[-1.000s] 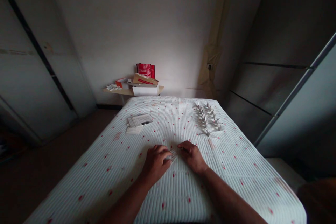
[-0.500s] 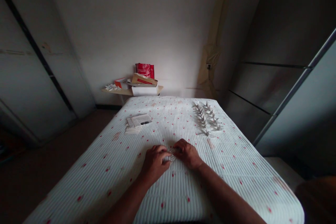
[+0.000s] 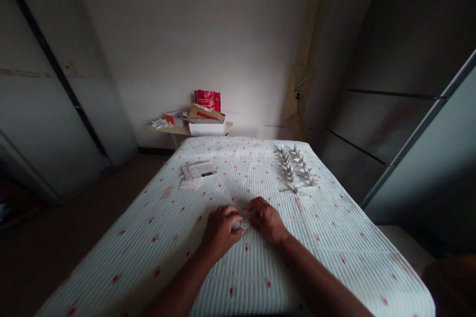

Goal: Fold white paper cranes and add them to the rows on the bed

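Between my two hands, low over the bed's middle, is a small piece of folded paper (image 3: 243, 224), mostly covered by fingers. My left hand (image 3: 222, 228) is closed on its left side, thumb and fingers pinching it. My right hand (image 3: 267, 220) grips the right side with bent fingers. To the right, two rows of folded paper cranes (image 3: 288, 168) stand on the striped, red-dotted bedspread (image 3: 245, 277). A stack of printed paper sheets (image 3: 199, 171) lies on the left part of the bed.
Behind the bed, a small shelf (image 3: 174, 129) bears a white box (image 3: 206, 129), a red bag (image 3: 205, 99) and a pile of small white pieces (image 3: 162, 123). Large cabinets stand at left and right. A wall socket (image 3: 297, 95) is at the back.
The view has shifted slightly. Both hands stay together around the paper, with only slight finger movement; a bit more of the paper shows by my left thumb.
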Demonstrator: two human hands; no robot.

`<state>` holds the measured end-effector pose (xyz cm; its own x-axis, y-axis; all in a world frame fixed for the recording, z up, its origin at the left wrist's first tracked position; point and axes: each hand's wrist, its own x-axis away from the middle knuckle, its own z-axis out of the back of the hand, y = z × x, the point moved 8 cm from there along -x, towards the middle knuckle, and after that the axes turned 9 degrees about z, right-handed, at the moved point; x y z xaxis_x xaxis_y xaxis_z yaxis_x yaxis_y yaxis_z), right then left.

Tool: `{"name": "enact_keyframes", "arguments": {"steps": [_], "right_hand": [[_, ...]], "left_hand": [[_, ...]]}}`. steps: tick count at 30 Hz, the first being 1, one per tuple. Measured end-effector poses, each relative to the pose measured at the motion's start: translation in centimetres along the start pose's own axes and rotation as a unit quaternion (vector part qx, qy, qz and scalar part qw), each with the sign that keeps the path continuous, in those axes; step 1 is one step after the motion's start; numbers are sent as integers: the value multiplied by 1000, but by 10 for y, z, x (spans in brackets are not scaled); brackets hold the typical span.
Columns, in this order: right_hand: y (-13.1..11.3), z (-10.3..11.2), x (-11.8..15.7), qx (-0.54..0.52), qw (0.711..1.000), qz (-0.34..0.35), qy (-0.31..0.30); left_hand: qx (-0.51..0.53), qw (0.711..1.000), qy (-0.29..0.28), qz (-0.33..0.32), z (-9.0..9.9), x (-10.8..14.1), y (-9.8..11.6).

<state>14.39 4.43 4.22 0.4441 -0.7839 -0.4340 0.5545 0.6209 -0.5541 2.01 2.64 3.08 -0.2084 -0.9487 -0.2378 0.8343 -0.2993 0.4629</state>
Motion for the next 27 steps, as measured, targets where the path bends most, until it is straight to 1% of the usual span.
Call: {"name": "enact_keyframes", "arguments": {"steps": [2,3,4,6,8,12,19,23,27], "right_hand": [[-5,3,-2,-54,997,34,48],[-6,3,-4,-81,994,37,62],[-6,1,-5,-101,992,31,63],[-6,-8,-9,-118,993,11,27],[-6,-15,-13,-103,994,-4,-16],[-4,-20,-18,-89,993,-9,-75],[-1,-29,-25,-108,980,-22,-168],[-5,-30,-26,-85,976,-4,-202],[-3,-31,-27,-62,976,-5,-207]], "left_hand": [[-3,1000,-1,-5,0,1,1],[-5,1000,0,-9,0,1,2],[-8,1000,1,-12,1,2,3],[-16,1000,6,-16,3,5,7],[-24,999,9,-24,6,10,11],[-42,998,9,-49,8,23,20],[-60,997,5,-48,7,36,23],[-59,997,9,-53,6,38,23],[-66,996,10,-52,4,37,22]]}}
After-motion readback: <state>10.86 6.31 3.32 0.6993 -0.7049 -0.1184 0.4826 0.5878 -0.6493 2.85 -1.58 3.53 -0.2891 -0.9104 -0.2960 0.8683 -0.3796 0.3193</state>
